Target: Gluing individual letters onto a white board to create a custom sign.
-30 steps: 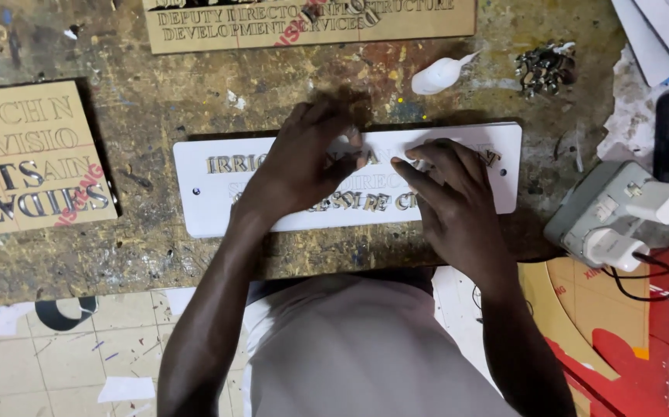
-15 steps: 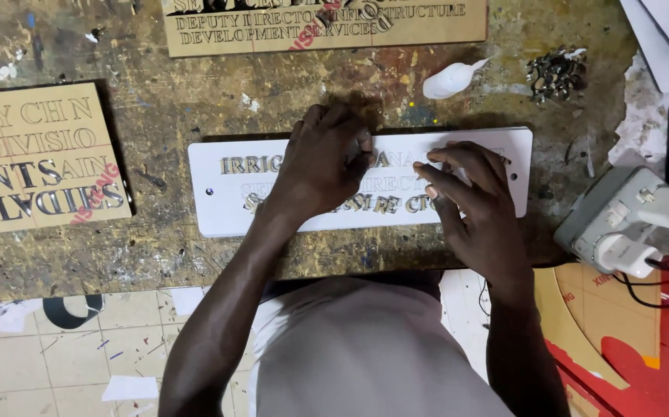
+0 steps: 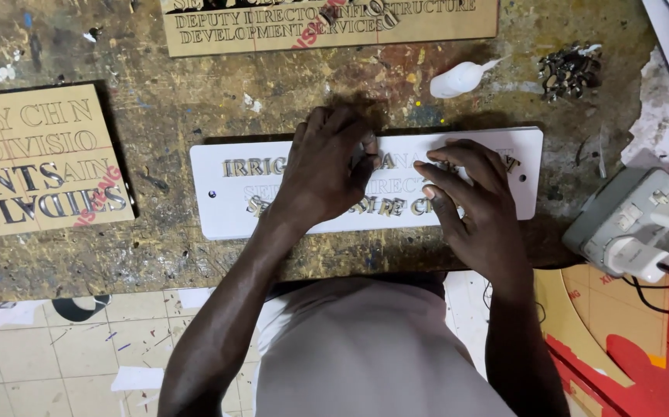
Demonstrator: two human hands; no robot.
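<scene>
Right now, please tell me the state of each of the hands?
Left hand: palm down on the white sign, fingers curled; any grip cannot be told.
Right hand: open, fingertips pressing the sign, holding nothing.
</scene>
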